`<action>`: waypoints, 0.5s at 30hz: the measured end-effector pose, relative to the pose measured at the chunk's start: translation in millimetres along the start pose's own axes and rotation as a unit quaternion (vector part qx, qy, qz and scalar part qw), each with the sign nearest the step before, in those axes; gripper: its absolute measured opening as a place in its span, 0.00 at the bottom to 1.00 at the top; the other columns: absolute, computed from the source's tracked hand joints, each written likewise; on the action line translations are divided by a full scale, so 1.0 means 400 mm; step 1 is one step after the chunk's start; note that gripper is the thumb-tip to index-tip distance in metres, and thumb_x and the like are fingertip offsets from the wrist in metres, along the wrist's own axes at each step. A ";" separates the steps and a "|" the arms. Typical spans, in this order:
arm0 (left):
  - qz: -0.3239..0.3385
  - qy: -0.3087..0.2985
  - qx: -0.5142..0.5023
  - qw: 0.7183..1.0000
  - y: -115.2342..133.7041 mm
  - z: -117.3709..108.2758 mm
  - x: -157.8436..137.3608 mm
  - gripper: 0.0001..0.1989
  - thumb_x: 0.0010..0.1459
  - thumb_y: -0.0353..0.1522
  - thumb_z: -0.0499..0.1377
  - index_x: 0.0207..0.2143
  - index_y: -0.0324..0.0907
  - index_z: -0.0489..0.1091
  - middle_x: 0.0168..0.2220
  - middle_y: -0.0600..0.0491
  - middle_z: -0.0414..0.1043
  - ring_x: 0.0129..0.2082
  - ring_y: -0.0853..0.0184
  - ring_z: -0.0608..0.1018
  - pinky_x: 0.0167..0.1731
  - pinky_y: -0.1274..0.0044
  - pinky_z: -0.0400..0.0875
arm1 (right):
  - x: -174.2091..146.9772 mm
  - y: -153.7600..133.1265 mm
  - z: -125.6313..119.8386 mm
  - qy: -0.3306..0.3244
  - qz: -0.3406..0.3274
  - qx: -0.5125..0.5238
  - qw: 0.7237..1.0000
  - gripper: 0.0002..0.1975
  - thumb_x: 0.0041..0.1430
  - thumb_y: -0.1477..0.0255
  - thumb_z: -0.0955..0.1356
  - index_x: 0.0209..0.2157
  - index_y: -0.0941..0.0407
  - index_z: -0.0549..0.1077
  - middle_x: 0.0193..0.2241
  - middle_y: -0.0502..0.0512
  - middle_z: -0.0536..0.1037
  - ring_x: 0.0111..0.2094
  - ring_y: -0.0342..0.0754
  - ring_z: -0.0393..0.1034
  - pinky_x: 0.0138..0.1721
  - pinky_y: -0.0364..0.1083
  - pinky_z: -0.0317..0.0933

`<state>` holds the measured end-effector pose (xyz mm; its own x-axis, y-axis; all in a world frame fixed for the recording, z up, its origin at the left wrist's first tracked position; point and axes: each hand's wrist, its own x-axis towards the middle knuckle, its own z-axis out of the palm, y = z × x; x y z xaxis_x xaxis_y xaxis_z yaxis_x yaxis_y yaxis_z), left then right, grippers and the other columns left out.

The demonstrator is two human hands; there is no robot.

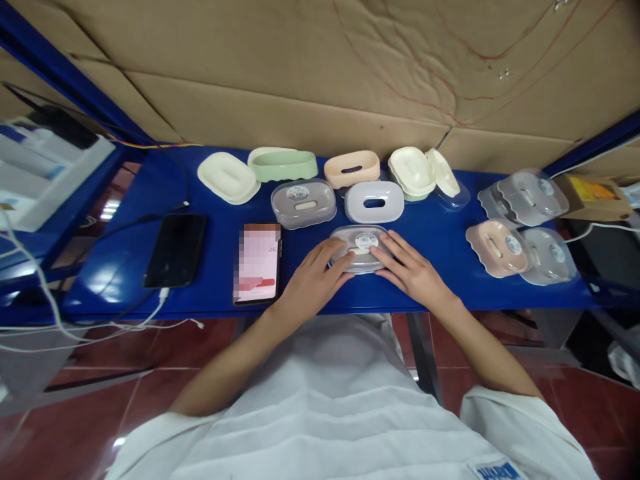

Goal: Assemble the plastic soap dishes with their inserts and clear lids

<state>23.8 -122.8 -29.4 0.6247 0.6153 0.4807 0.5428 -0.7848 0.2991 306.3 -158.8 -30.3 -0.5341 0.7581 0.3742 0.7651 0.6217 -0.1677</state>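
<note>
A small oval soap box (361, 260) with a clear lid and a round label lies flat near the table's front edge. Its left end is under my left hand (320, 270), whose bent fingers press on the lid and the near side. From the right, my right hand (410, 270) grips the other end, fingers over the lid beside the label. Just behind it stands a pale lilac oval base with a slot (354, 205). A second clear-lidded soap box (303, 204) sits to the back left.
Along the back are cream trays (227, 176), a green base (285, 165), a peach base (351, 167) and cream parts (413, 171). Several lidded boxes (499, 248) stand right. A lit phone (257, 267) and a dark phone (176, 250) with a white cable lie left.
</note>
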 end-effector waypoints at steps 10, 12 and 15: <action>0.038 0.043 0.030 0.998 -0.013 0.014 -0.020 0.13 0.70 0.33 0.64 0.55 0.41 0.76 0.54 0.39 0.79 0.59 0.52 0.81 0.57 0.61 0.82 | -0.008 -0.001 0.012 -0.001 0.001 0.009 1.000 0.38 0.71 0.71 0.72 0.77 0.43 0.57 0.75 0.59 0.63 0.77 0.62 0.53 0.74 0.66 0.62; 0.042 0.042 0.021 0.998 -0.013 0.015 -0.022 0.13 0.70 0.32 0.65 0.56 0.41 0.76 0.54 0.39 0.80 0.59 0.52 0.81 0.58 0.61 0.82 | -0.005 0.000 0.010 -0.007 0.010 0.039 0.999 0.42 0.71 0.66 0.73 0.78 0.44 0.53 0.77 0.62 0.58 0.78 0.64 0.50 0.73 0.68 0.61; 0.055 0.038 -0.013 0.998 -0.009 0.015 -0.027 0.15 0.70 0.32 0.65 0.57 0.42 0.75 0.56 0.39 0.79 0.59 0.53 0.81 0.59 0.61 0.81 | -0.007 0.000 -0.012 -0.040 0.042 0.082 0.995 0.43 0.70 0.62 0.73 0.78 0.41 0.52 0.78 0.62 0.53 0.77 0.64 0.54 0.71 0.65 0.65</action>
<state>18.6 -126.2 -40.7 0.6352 0.5188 0.5722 0.4576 -0.8496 0.2625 309.5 -162.0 -26.9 -0.5025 0.8182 0.2794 0.7428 0.5739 -0.3448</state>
